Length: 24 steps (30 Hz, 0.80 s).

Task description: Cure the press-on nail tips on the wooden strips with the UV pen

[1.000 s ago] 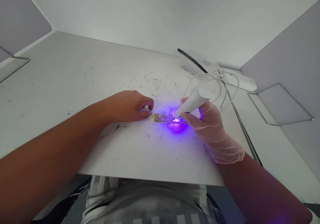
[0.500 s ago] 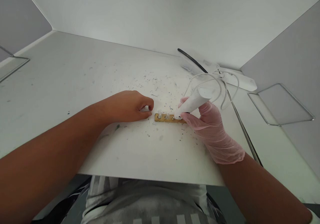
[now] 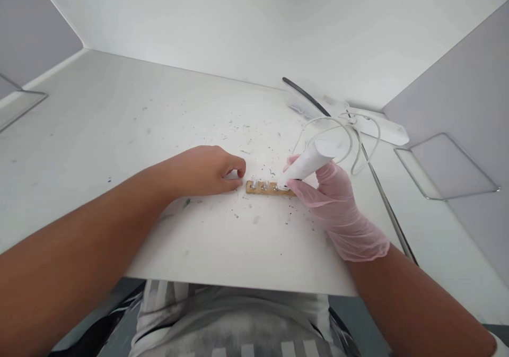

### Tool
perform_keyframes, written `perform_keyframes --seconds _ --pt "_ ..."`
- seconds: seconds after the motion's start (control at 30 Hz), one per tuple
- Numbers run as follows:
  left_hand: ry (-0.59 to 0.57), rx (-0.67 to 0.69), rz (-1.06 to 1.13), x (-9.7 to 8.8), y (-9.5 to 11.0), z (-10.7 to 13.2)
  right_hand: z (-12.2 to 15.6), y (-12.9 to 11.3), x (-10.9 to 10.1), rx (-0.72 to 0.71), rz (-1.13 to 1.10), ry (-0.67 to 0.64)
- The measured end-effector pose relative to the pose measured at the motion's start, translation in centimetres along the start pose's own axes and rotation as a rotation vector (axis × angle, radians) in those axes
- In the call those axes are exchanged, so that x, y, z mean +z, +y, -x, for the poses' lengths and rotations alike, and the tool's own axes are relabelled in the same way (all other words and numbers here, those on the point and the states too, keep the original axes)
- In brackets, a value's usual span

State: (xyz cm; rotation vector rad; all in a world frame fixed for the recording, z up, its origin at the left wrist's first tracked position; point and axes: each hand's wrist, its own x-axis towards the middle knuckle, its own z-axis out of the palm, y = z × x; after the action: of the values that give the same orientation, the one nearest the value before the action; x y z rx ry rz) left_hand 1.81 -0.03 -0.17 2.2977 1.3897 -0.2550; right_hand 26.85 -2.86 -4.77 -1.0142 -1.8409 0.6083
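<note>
A narrow wooden strip (image 3: 260, 188) lies on the white table, with several small clear pieces (image 3: 265, 184) standing along its top. My right hand (image 3: 324, 187), in a thin pink glove, is closed around a white tube-shaped device (image 3: 308, 160). The device is tilted, its lower end at the right part of the strip, and it hides what is under it. Bare and loosely curled, my left hand (image 3: 210, 170) rests just left of the strip's end. A small gap shows between its thumb and index finger, and nothing is visible in it; its other fingers are mostly hidden.
A white cord (image 3: 352, 134) loops behind the device. Beyond it, a long white object (image 3: 379, 126) and a curved black strip (image 3: 306, 96) lie near the back wall. Wire frames (image 3: 449, 166) stand at the sides. Dark specks are scattered over the table (image 3: 214, 240).
My left hand has shifted very slightly right, toward the strip. My right hand and the white device stay in place.
</note>
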Motion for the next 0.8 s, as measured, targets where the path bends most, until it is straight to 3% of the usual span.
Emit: perform_keyframes --seconds 0.8 --pt "0.006 0.077 0.025 1.1 0.4 -0.7 -0.2 -0.2 -0.3 -0.076 0.071 -0.026"
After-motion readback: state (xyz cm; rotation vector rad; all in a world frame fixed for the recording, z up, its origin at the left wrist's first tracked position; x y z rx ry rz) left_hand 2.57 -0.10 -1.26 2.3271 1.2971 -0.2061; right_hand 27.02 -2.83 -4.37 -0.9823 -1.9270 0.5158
